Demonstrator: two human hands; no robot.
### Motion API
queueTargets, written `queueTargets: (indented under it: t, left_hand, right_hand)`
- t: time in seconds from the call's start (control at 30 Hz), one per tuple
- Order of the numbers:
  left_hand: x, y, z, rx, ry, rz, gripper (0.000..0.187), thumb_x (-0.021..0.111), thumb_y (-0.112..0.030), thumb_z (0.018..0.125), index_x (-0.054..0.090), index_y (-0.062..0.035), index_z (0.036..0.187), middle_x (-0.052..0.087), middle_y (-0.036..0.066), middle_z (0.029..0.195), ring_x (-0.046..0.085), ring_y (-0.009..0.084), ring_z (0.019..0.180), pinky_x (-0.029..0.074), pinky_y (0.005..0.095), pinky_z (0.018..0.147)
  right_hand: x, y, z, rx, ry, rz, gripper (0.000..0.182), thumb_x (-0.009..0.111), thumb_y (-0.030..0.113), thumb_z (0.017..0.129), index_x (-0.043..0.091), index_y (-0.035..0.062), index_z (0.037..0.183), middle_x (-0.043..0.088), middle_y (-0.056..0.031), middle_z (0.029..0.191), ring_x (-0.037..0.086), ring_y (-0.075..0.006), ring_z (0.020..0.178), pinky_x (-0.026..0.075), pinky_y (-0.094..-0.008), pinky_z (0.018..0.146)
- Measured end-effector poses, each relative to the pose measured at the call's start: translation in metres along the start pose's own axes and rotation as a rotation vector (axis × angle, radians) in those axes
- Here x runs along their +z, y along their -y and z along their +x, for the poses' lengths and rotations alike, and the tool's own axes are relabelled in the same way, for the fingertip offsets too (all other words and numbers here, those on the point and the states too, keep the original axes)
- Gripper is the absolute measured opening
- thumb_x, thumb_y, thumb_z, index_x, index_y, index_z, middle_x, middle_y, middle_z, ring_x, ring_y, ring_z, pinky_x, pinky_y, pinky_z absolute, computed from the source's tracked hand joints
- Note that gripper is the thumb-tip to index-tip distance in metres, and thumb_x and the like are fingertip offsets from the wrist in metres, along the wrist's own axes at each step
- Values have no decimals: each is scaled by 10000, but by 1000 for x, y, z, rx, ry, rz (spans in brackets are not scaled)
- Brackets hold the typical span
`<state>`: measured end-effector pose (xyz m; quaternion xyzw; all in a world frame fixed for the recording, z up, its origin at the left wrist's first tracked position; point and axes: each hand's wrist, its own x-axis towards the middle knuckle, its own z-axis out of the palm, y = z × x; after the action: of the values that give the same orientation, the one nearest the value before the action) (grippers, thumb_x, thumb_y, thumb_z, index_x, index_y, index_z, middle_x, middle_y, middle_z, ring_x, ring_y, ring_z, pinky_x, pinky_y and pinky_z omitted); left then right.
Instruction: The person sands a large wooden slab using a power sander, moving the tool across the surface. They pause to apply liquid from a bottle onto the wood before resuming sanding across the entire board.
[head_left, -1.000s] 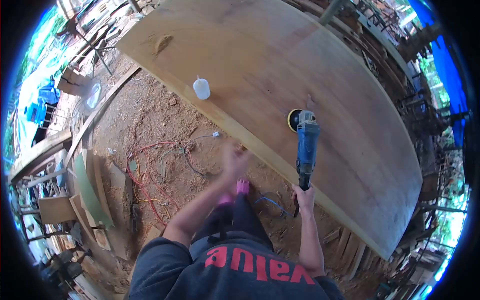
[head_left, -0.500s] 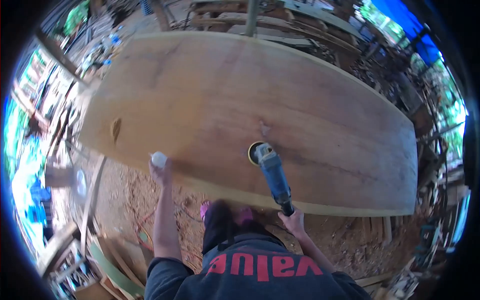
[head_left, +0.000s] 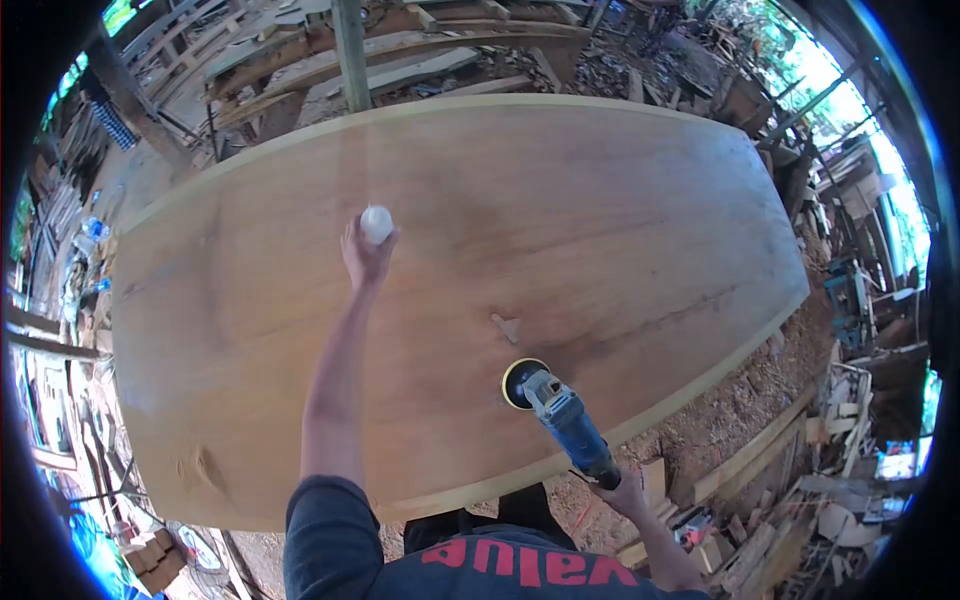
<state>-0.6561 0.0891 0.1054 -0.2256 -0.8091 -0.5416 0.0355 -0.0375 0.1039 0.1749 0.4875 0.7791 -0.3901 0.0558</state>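
My left hand (head_left: 367,254) is wrapped round a small white bottle (head_left: 376,225) with a thin tip, held over the far left part of a large wooden slab (head_left: 260,370). My right hand (head_left: 626,492) grips the rear handle of a blue angle grinder (head_left: 572,430) near the slab's front edge. The grinder's round, yellow-rimmed pad (head_left: 524,384) is at the slab's surface. Just beyond the pad, a pale irregular patch (head_left: 507,326) shows in the wood. A small pile of brownish dust (head_left: 205,468) lies toward the front left corner.
A wooden post (head_left: 350,55) rises behind the slab's far edge, with long timber beams (head_left: 430,50) beyond it. Scrap wood (head_left: 770,530) is heaped at the lower right. Stacked wood blocks (head_left: 152,562) sit at the lower left, and sawdust covers the ground.
My left hand has moved from the slab's near edge out over its far side, bottle in hand. The view has shifted; the right hand still holds the grinder over the slab.
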Motion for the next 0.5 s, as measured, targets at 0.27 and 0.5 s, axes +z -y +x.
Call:
queueTargets:
  t: [0.27, 0.5]
  left_hand:
    - [34, -11, 27, 7, 106, 132, 572, 822, -279, 663, 548, -78, 1123, 582, 126, 1086, 519, 336, 1039, 430, 431, 885]
    - [3, -65, -116, -326, 83, -233, 419, 725, -265, 814, 524, -8, 1077, 566, 81, 987, 512, 177, 928, 433, 301, 817]
  right_hand:
    - [25, 29, -28, 137, -18, 55, 300, 773, 251, 727, 665, 13, 873, 683, -120, 744, 660, -197, 681, 515, -339, 656]
    - [29, 42, -34, 78, -46, 176, 278, 772, 233, 731, 632, 25, 852, 620, -39, 705, 574, -109, 651, 458, -301, 595]
